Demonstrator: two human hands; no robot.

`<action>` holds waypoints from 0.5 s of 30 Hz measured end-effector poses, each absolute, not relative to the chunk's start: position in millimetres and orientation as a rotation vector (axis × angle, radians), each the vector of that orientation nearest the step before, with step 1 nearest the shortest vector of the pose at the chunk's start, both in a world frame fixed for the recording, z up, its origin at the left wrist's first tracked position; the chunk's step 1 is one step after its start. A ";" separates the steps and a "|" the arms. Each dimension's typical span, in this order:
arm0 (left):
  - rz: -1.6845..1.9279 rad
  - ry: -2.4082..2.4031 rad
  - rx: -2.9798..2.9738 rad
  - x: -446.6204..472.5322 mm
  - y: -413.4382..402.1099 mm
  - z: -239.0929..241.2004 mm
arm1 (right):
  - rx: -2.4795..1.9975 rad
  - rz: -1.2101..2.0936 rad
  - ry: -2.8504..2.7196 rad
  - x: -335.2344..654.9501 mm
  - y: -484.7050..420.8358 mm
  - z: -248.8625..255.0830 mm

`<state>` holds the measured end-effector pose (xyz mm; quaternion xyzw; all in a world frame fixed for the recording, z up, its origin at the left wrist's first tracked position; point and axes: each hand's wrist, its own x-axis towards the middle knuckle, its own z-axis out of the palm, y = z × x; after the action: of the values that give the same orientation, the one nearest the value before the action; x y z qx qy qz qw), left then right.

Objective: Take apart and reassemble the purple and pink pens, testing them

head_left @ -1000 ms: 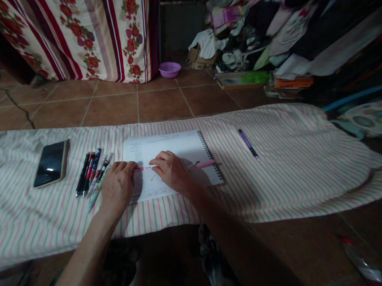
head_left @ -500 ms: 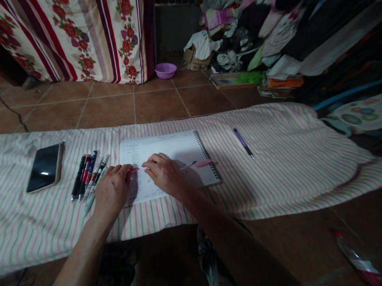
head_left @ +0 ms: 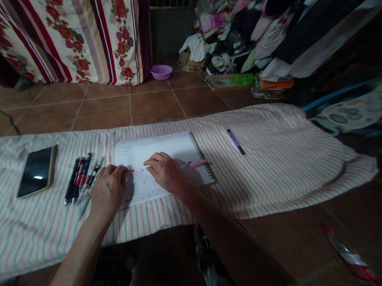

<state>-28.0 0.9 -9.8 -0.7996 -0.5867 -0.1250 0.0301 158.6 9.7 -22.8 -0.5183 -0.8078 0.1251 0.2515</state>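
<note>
My left hand [head_left: 110,186] pinches a thin pink pen part [head_left: 138,171], whose clear end points right over the page. Just right of that end is my right hand [head_left: 163,171], thumb and forefinger apart and holding nothing I can see. Both hands are over a spiral notebook [head_left: 159,142] with printed lines. A small pale piece [head_left: 145,181] lies on the paper between them. Partly behind my right wrist, a pink pen barrel [head_left: 198,163] rests across the notebook's coil side. Several pens [head_left: 81,177] lie in a bunch beside my left hand.
A purple pen [head_left: 237,143] lies right of the notebook on the striped cloth [head_left: 283,164]. A phone [head_left: 37,171] lies far left. Beyond, on the tiled floor, are a purple basin [head_left: 161,72] and piled clothes. A bottle [head_left: 352,254] lies on the floor at lower right.
My right fingers have let go of the clear end of the pink pen part and spread apart. My left hand still grips it. The whole view has shifted slightly.
</note>
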 end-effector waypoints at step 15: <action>-0.431 -1.734 -2.474 -31.9 1.7 -13.3 | -1.437 0.380 -2.209 148.8 14.9 -20.6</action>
<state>-31.9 1.7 -13.3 -0.8099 -0.5677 -0.1411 0.0447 148.8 14.9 -20.6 -0.5243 -0.8060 0.1388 0.2372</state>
